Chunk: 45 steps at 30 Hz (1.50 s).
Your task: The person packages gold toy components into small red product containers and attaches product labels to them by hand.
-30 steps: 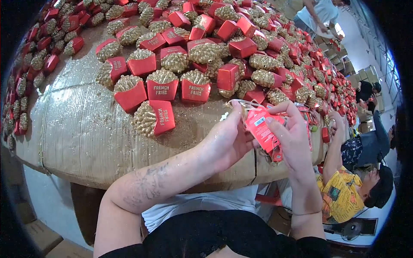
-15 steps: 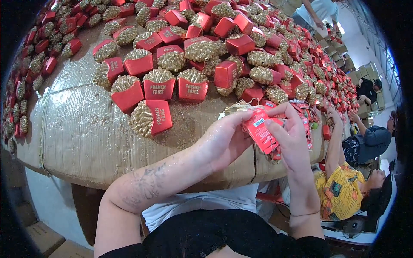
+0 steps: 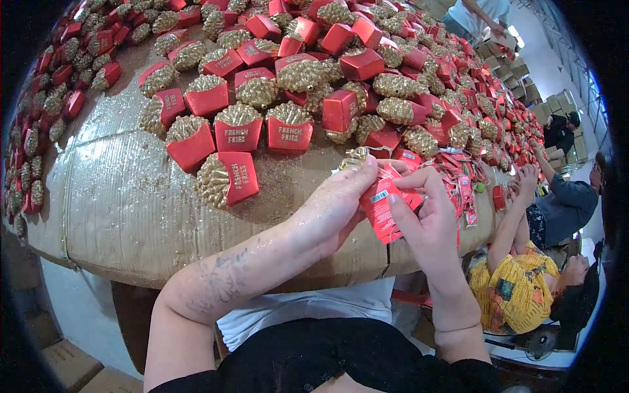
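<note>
Close in front of me, my left hand is closed round a red paper hang tag with a white barcode patch. A small shiny gold piece shows beyond its thumb; its kind is partly hidden. My right hand pinches the tag's right side between thumb and fingers, and a thin string loop shows near the lower edge. Beyond the hands lies a pile of more red tags with strings. Nearest on the left is a glittery gold and red french-fries ornament, lying on its side.
A great heap of similar ornaments covers the far part of the cardboard-topped table, strewn with gold glitter. To the right, a person in a yellow patterned shirt and others work along the table. Cartons are stacked behind them.
Both hands have shifted slightly left with the red tag. The gold piece now shows at my left thumb, and the tag pile is more exposed. The neighbour's hands have moved.
</note>
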{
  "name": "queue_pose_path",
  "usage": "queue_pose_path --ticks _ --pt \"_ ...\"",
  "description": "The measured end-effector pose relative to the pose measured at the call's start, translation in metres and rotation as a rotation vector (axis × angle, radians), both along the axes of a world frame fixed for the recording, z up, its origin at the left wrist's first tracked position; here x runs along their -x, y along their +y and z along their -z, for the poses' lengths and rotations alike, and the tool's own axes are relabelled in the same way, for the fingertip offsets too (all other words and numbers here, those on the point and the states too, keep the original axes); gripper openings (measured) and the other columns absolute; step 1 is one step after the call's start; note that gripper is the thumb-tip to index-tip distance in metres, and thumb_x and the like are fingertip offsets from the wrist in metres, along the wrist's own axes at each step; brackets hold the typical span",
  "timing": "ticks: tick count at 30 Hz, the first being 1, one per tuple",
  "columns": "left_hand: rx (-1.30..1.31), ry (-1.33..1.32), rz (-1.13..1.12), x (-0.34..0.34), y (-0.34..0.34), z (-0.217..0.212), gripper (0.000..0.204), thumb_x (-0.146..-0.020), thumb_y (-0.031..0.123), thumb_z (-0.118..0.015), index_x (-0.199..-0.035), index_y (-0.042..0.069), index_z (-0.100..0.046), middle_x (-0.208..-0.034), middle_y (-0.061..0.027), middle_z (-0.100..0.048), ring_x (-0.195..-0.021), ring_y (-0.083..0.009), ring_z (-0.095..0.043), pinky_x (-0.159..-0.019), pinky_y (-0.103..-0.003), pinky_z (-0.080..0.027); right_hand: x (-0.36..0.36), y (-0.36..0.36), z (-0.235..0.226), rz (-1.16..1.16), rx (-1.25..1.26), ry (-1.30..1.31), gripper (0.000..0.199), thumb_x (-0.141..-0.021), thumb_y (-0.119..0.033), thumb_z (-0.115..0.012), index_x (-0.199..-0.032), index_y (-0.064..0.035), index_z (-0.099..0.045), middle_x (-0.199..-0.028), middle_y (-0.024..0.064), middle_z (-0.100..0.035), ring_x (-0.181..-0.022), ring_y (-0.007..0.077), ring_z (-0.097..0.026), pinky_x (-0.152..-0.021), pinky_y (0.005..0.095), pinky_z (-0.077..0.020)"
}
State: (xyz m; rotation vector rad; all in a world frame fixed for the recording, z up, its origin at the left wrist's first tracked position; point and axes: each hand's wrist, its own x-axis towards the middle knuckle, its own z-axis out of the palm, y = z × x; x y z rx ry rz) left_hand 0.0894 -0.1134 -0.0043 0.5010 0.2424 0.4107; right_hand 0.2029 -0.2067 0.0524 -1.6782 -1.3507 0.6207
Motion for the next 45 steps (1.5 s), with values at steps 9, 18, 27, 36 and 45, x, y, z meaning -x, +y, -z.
queue_pose_path --ticks 9,18,27,36,45 --pt "-0.175 -0.046 -0.058 0.003 0.013 -0.007 0.047 -0.103 0.037 -0.032 -0.126 0.001 -0.053 -0.12 -0.0105 -0.059 -0.105 -0.0183 -0.058 -0.094 -0.035 -0.047 0.005 -0.005 0.025 0.067 -0.098 0.544 0.017 -0.093 -0.008 -0.058 -0.105 -0.0047 -0.046 -0.093 0.003 -0.058 -0.077 0.0045 -0.056 -0.062 0.0183 -0.0452" --pt "-0.068 -0.11 -0.162 0.004 0.02 -0.008 0.042 -0.103 0.036 -0.034 -0.105 0.001 -0.057 -0.103 -0.0103 -0.062 -0.106 -0.0223 -0.059 -0.091 -0.038 -0.051 -0.004 -0.018 0.038 -0.103 0.013 0.712 0.011 -0.099 -0.016 -0.049 -0.106 -0.0079 -0.047 -0.093 0.0045 -0.061 -0.071 0.0103 -0.059 -0.059 0.0202 -0.0462" --pt "-0.91 0.101 -0.278 0.003 0.013 -0.006 0.028 -0.104 0.024 -0.037 -0.099 0.002 -0.055 -0.085 -0.0016 -0.056 -0.082 -0.0097 -0.051 -0.077 -0.028 -0.046 -0.026 0.009 0.012 -0.066 -0.299 0.034 0.03 -0.092 -0.016 -0.06 -0.118 -0.0023 -0.055 -0.109 0.0063 -0.055 -0.1 0.0154 -0.053 -0.088 0.0283 -0.0417" --pt "-1.003 0.228 -0.257 0.0 0.015 0.004 0.02 -0.101 0.014 -0.042 -0.112 0.0 -0.051 -0.076 -0.0047 -0.052 -0.07 -0.0125 -0.05 -0.067 -0.03 -0.046 -0.043 0.061 -0.015 -0.325 -0.109 0.152 0.012 -0.087 -0.008 -0.067 -0.096 -0.0006 -0.065 -0.081 0.0039 -0.062 -0.069 0.009 -0.059 -0.06 0.0234 -0.0471" --pt "-0.695 0.165 -0.124 0.002 0.015 0.002 0.041 -0.104 0.036 -0.034 -0.108 0.0 -0.054 -0.077 0.0007 -0.045 -0.08 -0.0111 -0.05 -0.079 -0.028 -0.044 -0.052 0.078 0.024 -0.399 -0.16 0.379 0.017 -0.091 -0.018 -0.064 -0.091 -0.0014 -0.06 -0.076 -0.0005 -0.057 -0.061 0.0038 -0.052 -0.053 0.019 -0.0414"
